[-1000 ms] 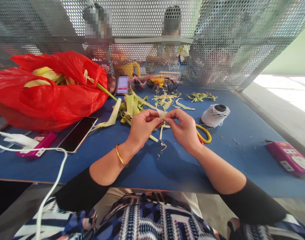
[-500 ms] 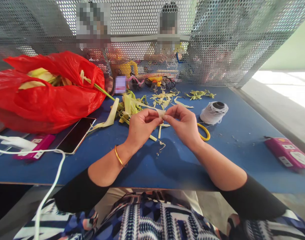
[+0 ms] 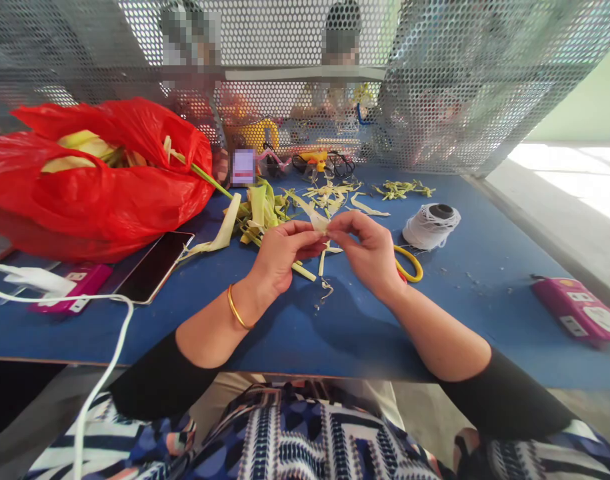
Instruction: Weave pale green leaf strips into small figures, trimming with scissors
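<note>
My left hand [image 3: 281, 255] and my right hand [image 3: 369, 252] meet above the blue table [image 3: 335, 327], both pinching a pale leaf strip [image 3: 319, 223] between thumbs and fingertips. A gold bangle [image 3: 235, 308] sits on my left wrist. Just behind the hands lies a pile of yellow-green leaf strips [image 3: 263, 208]. Yellow-handled scissors [image 3: 409, 265] rest on the table right behind my right hand. Small leaf scraps [image 3: 327, 288] lie below the hands.
A red plastic bag [image 3: 95, 180] with leaves fills the left. A phone [image 3: 157, 267], a pink power strip [image 3: 77, 285] with white cable [image 3: 109, 360], a white thread spool [image 3: 431, 227], another pink power strip [image 3: 579, 315]. Perforated metal screen [image 3: 459, 80] behind; people beyond it.
Both hands keep pinching the strip and have shifted only slightly; the strip's free end now points up and to the left behind the fingers.
</note>
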`<state>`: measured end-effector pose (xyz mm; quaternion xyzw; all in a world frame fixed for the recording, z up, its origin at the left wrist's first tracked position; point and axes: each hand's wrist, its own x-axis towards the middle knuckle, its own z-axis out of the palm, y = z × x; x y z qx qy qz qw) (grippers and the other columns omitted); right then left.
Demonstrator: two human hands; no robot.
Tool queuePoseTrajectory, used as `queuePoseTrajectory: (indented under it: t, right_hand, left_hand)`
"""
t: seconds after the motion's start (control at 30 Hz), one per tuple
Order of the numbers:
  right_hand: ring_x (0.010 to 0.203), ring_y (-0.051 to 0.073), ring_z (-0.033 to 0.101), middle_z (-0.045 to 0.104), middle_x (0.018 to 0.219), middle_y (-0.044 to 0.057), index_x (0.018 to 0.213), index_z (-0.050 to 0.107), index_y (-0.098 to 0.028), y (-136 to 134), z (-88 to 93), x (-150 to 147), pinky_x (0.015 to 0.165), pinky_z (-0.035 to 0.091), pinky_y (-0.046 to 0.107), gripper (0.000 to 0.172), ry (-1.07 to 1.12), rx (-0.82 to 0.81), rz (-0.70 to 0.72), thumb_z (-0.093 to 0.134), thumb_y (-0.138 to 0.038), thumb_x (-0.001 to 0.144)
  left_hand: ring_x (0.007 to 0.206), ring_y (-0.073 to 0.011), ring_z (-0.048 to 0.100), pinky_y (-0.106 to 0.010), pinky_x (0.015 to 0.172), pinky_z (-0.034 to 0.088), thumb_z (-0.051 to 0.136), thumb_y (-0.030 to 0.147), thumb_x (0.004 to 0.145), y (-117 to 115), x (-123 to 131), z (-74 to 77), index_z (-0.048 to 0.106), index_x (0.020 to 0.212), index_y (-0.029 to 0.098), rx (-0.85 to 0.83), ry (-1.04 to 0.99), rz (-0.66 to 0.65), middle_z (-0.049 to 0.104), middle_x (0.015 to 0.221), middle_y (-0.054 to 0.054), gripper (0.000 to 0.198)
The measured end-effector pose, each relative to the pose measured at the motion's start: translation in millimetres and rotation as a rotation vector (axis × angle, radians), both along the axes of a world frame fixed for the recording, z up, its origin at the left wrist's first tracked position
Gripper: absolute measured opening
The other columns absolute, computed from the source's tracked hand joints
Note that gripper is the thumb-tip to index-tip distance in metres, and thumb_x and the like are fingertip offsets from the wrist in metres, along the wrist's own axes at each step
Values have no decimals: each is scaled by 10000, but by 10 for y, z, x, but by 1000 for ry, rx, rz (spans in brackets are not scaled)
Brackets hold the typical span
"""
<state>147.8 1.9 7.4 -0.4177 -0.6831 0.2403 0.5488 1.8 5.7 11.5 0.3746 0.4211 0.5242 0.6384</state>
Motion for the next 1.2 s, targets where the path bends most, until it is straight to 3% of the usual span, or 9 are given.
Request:
queuePoseTrajectory:
  t: [0.2,0.77,1.03,1.2]
  right_hand:
    - [778,151,617,702,799,-3,781,674,-233,-7,5,51,752,478,304,120,-158,107,-23,600,-161,841]
    - [659,124,558,629,697,-32,742,590,-219,-14,14,4,674,468,289,70,-27,40,-96,635,-211,795]
    - [684,126,579,648,714,-31,756,624,-215,5,19,34,700,477,294,63,-19,43,-2,646,-212,815]
    - [713,137,593,666,738,-21,750,632,-220,5,7,28,717,480,304,80,-39,42,-18,635,-211,829]
  left_hand:
    - [586,-127,671,-256,652,540,770,145,608,21,-30,29,667,713,147,-43,-36,-2,708,630,-25,148]
    - [730,-174,717,-312,768,564,852,291,595,-39,44,-25,729,729,161,204,112,58,730,710,-27,224]
    - [676,-144,696,-267,699,548,817,332,642,-18,34,-41,695,683,173,150,86,49,702,650,-9,204]
    - [713,-152,697,-237,640,530,799,292,641,-17,13,-17,666,679,171,46,37,2,688,652,-10,184]
